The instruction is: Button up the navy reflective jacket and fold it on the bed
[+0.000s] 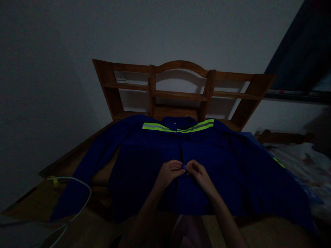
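A dark blue work jacket (214, 179) with yellow-green and grey reflective strips (159, 127) lies spread out, collar at the far side and sleeves out to both sides. At the middle of its front opening, my left hand (170, 172) pinches the edge of the jacket between thumb and fingers. Right beside it, my right hand (198, 172) is closed on the facing edge, the fingertips of both hands almost touching. A small bluish spot shows between the fingertips; whether it is a button I cannot tell in the dim light.
Behind the jacket stands a wooden shelf unit (178, 93) against the pale wall (64, 69). A white cable (89, 196) loops at the left over the sleeve. On the right lies light-coloured bedding (300, 155), below a dark curtain (292, 51).
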{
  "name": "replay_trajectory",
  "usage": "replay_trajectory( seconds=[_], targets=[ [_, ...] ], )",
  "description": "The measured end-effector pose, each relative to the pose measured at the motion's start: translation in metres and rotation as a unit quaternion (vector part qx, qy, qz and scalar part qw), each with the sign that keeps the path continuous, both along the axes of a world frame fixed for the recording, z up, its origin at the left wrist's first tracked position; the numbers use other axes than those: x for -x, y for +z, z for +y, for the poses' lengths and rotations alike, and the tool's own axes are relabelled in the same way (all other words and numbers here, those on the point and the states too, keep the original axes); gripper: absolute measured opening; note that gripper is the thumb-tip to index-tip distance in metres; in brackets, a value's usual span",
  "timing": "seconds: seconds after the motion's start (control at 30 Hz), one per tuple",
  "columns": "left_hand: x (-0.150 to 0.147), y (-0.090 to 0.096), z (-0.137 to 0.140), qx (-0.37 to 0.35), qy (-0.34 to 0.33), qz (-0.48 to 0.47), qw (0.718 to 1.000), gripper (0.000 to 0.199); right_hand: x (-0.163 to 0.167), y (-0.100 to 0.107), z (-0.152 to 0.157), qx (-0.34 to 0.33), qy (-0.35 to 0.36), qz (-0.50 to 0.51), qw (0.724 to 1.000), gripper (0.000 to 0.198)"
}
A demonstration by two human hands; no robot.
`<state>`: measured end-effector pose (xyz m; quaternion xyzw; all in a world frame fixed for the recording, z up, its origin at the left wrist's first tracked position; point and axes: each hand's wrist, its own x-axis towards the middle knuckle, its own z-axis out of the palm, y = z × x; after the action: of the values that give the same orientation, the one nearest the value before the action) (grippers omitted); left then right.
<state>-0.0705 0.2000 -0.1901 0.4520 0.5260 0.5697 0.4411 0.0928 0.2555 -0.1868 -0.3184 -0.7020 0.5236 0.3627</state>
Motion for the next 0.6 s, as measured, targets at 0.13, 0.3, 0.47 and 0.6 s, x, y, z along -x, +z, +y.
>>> replay_trajectory(
  seconds=[0.13, 0.3, 0.47, 0.6],
  targets=[
    [-0.0032, -0.0011, -0.0001, -0.014, 0.011, 0.017, 1.0, 0.028, -0.0004, 0.0002, 0.0002, 0.01, 0.001, 0.003, 1.0, 0.02],
    [-0.0062, -0.0008, -0.0009, -0.032, 0.019, 0.027, 0.999, 0.021, -0.0008, -0.0006, 0.0001, 0.011, -0.001, 0.004, 1.0, 0.02],
    [-0.006, -0.0016, -0.0016, -0.032, 0.018, 0.026, 0.999, 0.019, -0.0002, -0.0019, 0.0018, 0.015, -0.003, 0.007, 1.0, 0.022],
    [-0.0071, -0.0033, -0.0024, -0.03, 0.041, 0.067, 0.996, 0.021, -0.0003, 0.0009, 0.0004, 0.016, -0.002, 0.006, 1.0, 0.023]
  ],
)
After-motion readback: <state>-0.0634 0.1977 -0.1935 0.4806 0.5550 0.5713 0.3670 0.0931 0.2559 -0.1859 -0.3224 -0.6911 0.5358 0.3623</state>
